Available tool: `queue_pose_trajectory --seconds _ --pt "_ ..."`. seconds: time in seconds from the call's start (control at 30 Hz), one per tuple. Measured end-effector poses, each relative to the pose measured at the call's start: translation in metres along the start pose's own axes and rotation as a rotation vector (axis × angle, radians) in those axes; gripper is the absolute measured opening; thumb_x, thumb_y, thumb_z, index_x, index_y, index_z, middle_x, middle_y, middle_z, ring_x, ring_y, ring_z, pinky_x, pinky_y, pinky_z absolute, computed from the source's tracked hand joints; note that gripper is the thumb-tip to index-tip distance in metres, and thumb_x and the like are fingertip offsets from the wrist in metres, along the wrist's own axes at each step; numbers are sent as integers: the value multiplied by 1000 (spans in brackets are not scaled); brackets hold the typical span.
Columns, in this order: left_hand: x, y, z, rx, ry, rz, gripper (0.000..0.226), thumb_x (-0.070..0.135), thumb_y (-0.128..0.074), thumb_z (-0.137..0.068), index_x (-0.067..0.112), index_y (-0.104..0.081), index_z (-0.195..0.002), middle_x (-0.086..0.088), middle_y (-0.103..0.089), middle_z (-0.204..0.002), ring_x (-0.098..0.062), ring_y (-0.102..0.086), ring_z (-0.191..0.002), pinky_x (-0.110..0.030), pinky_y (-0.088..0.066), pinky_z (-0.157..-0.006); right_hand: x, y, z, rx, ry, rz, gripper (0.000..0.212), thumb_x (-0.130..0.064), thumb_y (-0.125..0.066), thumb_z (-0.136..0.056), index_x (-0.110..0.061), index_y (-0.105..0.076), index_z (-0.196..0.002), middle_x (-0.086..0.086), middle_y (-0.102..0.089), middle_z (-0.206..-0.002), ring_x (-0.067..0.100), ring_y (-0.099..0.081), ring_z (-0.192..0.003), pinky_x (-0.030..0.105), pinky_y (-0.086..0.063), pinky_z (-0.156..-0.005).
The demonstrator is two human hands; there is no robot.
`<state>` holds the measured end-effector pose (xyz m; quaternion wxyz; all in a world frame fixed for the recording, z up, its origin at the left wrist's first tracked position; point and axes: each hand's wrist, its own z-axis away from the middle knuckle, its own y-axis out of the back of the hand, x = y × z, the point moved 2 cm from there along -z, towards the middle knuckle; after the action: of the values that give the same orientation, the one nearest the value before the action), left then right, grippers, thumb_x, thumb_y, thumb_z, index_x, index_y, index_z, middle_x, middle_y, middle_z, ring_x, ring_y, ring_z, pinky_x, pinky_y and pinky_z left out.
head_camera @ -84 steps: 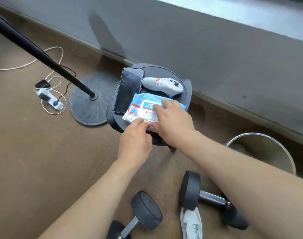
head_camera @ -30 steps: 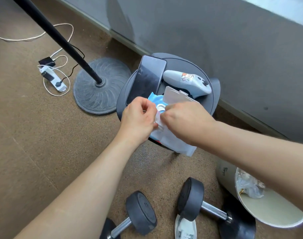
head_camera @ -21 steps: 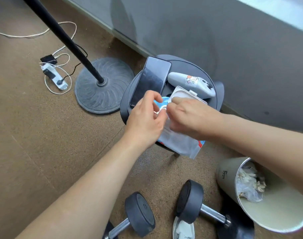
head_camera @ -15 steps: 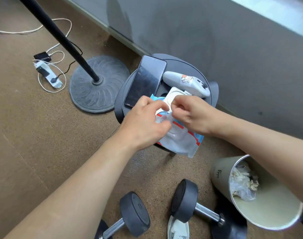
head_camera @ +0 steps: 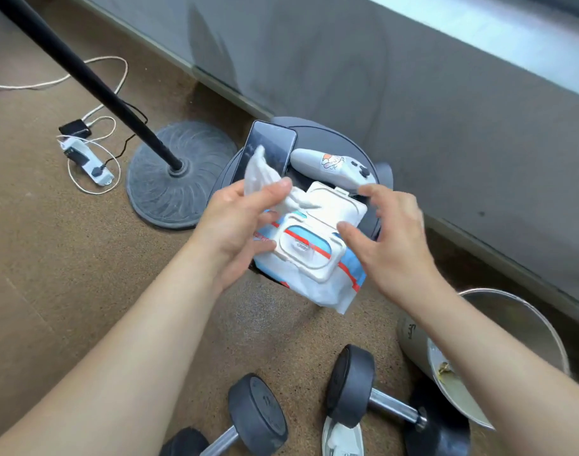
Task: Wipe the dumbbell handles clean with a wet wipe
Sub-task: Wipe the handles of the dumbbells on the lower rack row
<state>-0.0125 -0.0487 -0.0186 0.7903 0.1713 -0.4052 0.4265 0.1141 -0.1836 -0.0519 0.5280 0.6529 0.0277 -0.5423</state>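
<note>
A white and blue wet wipe pack (head_camera: pixel 309 258) lies on a small round dark table (head_camera: pixel 368 159), its flip lid (head_camera: pixel 335 204) standing open. My left hand (head_camera: pixel 238 222) pinches a white wet wipe (head_camera: pixel 260 176) drawn up out of the pack's opening. My right hand (head_camera: pixel 390 238) hovers just right of the pack, fingers spread, holding nothing. Two black dumbbells with metal handles lie on the brown floor below: one (head_camera: pixel 248 419) at the lower middle, one (head_camera: pixel 390 406) to its right.
A black phone (head_camera: pixel 271 146) and a white controller (head_camera: pixel 334 166) lie on the table. A stand's round base (head_camera: pixel 179 172) and slanted black pole (head_camera: pixel 84 80) are to the left, a power strip (head_camera: pixel 87 159) with cables beyond. A bin (head_camera: pixel 479 357) stands at the right, a white shoe (head_camera: pixel 342 439) at the bottom.
The pack's lid got flipped open. My left hand has pulled a wipe up out of it, and my right hand has let go and opened.
</note>
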Motion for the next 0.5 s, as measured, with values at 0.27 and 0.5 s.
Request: queue_pose_trajectory --seconds 0.27,0.5 --pt "-29 -5 12 43 -202 -383 15 24 -70 -78 11 -67 -84 -11 -68 -79 -18 -59 -73 -36 -52 -68 -2 0 -13 87 -41 -330 38 -3 -68 -84 -18 -63 -118 -12 -59 -80 2 -54 -69 18 -45 -77" --pt "-38 6 37 -68 -202 -580 14 18 -67 -67 11 -73 -77 -2 -71 -65 -11 -60 -58 -23 -47 -58 -17 -10 18 -190 394 264 26 -17 -51 -79 -17 -70 -98 1 -65 -113 25 -63 -99 37 -54 -78"
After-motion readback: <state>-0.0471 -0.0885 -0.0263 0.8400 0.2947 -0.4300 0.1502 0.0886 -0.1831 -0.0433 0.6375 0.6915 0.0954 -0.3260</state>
